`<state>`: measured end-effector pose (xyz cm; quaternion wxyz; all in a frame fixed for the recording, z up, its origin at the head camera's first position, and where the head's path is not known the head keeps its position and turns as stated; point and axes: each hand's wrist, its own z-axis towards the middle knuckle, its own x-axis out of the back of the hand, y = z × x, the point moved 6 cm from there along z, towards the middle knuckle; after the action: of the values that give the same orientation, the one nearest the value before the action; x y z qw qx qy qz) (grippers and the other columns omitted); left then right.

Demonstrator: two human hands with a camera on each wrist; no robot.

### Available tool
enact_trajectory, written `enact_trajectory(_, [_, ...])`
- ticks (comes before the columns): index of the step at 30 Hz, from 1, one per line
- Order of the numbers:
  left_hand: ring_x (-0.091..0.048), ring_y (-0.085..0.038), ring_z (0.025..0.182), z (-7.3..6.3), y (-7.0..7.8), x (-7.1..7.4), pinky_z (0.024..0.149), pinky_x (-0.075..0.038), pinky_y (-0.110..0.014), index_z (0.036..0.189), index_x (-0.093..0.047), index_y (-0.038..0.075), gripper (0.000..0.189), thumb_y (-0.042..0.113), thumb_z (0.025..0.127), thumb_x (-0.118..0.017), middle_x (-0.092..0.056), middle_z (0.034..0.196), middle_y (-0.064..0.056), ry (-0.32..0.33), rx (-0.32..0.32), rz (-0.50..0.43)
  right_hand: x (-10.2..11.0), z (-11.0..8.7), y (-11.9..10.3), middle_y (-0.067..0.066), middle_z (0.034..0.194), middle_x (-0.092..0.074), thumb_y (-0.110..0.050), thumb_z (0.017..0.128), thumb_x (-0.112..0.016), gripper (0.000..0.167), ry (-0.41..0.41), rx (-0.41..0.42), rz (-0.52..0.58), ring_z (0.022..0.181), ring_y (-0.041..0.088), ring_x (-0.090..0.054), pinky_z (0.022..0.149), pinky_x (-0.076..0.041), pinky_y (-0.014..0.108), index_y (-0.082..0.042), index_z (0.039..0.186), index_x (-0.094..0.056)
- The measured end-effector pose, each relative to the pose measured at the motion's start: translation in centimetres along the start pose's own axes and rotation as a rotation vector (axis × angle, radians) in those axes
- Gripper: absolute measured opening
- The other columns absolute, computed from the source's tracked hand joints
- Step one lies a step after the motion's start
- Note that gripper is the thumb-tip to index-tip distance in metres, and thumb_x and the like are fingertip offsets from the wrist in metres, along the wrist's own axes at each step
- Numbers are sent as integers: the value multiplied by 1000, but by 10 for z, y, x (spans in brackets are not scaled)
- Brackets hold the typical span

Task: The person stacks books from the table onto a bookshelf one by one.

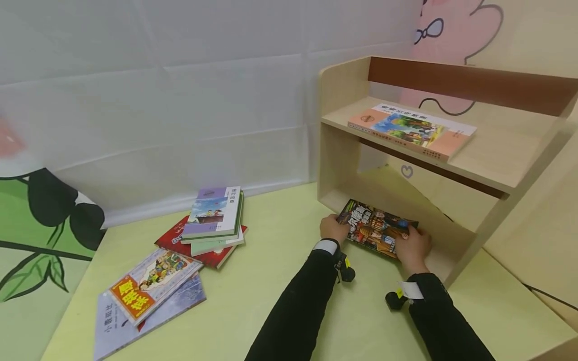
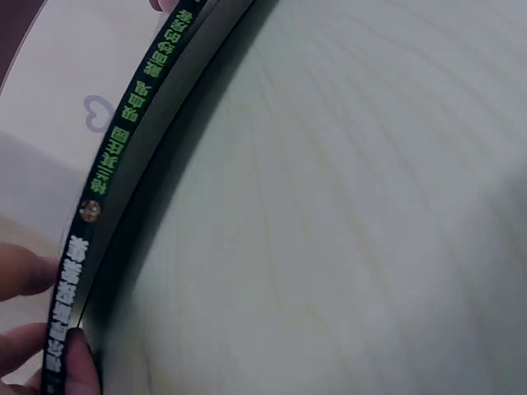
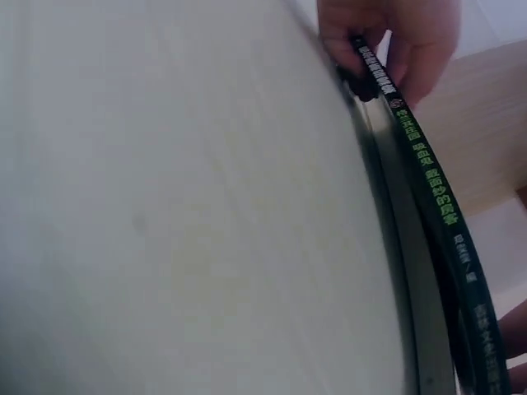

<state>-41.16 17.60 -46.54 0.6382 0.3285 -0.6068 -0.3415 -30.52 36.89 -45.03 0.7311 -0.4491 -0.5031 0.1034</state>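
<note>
Between both hands is a thin, dark comic-style book (image 1: 377, 228) with a colourful cover, at the front of the wooden bookshelf's lower board (image 1: 435, 220). My left hand (image 1: 333, 228) pinches its left end, and my right hand (image 1: 413, 248) grips the right end. The left wrist view shows the black spine (image 2: 115, 152) with green and white lettering, held between left fingers (image 2: 25, 271) and thumb. In the right wrist view the spine (image 3: 445, 202) runs diagonally, with right-hand fingers (image 3: 515, 337) at the lower edge.
On the shelf's upper board (image 1: 492, 163) lies a peach-and-white book (image 1: 413, 130). Left on the yellow-green table (image 1: 271, 281) is a stack topped by a purple-and-white book (image 1: 212, 210), over a red book (image 1: 173, 235). Nearer lie an orange-and-white book (image 1: 153, 283) and a lavender book (image 1: 185, 296).
</note>
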Motion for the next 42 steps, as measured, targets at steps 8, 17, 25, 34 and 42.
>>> enact_trajectory(8, [-59,-36,100,5,6,-10,81,-51,-46,122,-59,-5,50,20,80,-72,-61,108,-20,-116,12,128,-9,8,8,43,139,-24,-8,86,-45,55,-49,-87,-139,131,57,-16,105,-17,64,16,136,-39])
enact_trajectory(17, [-62,-27,102,-15,38,10,78,-53,-40,118,-71,17,41,33,81,-78,-67,115,-7,-124,-381,547,8,-6,-22,43,142,-26,-16,94,-58,55,-189,216,-116,130,59,-24,105,-23,65,15,137,-40])
enact_trajectory(25, [-64,-7,67,-50,58,-1,57,-51,-25,79,-75,28,12,22,88,-70,-68,73,11,-22,-974,1100,1,-32,-50,32,118,-60,-16,85,-74,40,-289,626,-537,101,47,-61,81,-51,53,9,115,-65])
enact_trajectory(34, [-65,-6,66,-51,59,-26,54,-54,-27,87,-74,29,15,25,95,-62,-69,76,13,-108,-881,1139,-8,-36,-47,15,85,-68,-11,80,-78,25,-274,651,-642,70,33,-64,58,-52,44,1,99,-69])
enact_trajectory(42, [-67,-9,70,-39,66,-28,57,-56,-30,90,-77,28,15,23,95,-64,-72,82,11,-173,-733,1141,-10,-25,-58,9,71,-64,-10,81,-77,17,-309,666,-670,65,29,-62,56,-51,41,-1,93,-71])
